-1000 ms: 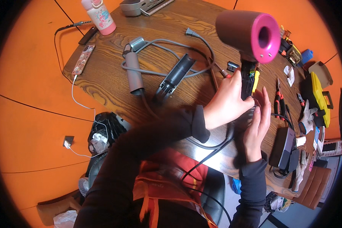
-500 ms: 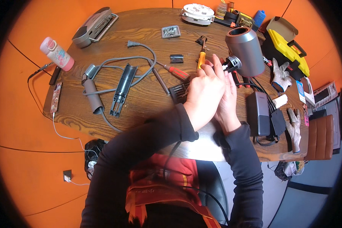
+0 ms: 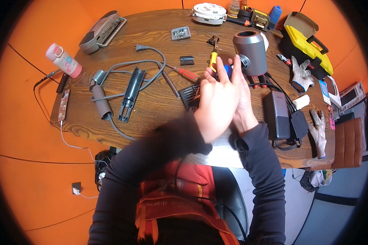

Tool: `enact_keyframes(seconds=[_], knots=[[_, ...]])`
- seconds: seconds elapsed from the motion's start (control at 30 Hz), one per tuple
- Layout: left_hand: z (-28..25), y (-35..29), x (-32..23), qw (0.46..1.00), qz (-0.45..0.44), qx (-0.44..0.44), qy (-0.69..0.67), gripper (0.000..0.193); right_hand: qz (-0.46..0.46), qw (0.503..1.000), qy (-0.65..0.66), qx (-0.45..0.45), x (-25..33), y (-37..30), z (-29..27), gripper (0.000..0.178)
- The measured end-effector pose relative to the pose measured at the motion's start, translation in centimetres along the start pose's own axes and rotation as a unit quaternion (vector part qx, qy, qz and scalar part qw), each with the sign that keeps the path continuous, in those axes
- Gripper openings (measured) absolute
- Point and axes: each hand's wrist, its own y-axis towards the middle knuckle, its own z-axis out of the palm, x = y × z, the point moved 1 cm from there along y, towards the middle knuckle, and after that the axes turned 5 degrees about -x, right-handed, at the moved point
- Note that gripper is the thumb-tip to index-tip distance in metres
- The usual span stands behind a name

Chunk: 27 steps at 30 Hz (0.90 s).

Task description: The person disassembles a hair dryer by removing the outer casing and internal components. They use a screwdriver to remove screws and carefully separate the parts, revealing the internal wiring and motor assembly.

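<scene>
My left hand, back upward, lies across my right hand in front of a grey hair dryer head. Two left fingers stretch forward, the others are bent, and its thumb is hidden. A small blue object shows between the left fingers; its kind is hidden. The right hand's fingers are mostly covered by the left. The dryer head's round side opening faces the fingertips. Just left of the hands lie a black finned part and a yellow-handled screwdriver.
To the left lie a grey handle sleeve with its cord and a long black half-shell. A red-handled screwdriver and screw box lie farther back. A grey power brick, gloves and a yellow toolbox fill the right side.
The dryer head has shifted left, closer to the fingers. The left fingers have spread and the blue object now shows. A white piece seen at the opening is now out of sight.
</scene>
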Motion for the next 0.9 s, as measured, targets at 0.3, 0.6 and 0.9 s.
enact_keyframes(seconds=[0.3, 0.6, 0.9], knots=[[-0.2, -5.8, 15.0, 0.985, -0.166, -0.029, -0.040, 0.043, -0.001, 0.996, 0.087, 0.019, 1.5, 0.5, -0.5, 0.039], [4.6, -10.9, 18.5, 0.959, -0.242, 0.125, -0.079, 0.056, 0.023, 0.991, 0.106, 0.081, 1.4, 0.5, -0.6, 0.046], [0.8, -9.5, 10.8, 0.929, -0.136, -0.038, -0.343, 0.047, 0.027, 0.992, 0.097, 0.075, 1.1, 0.4, -0.6, 0.044]])
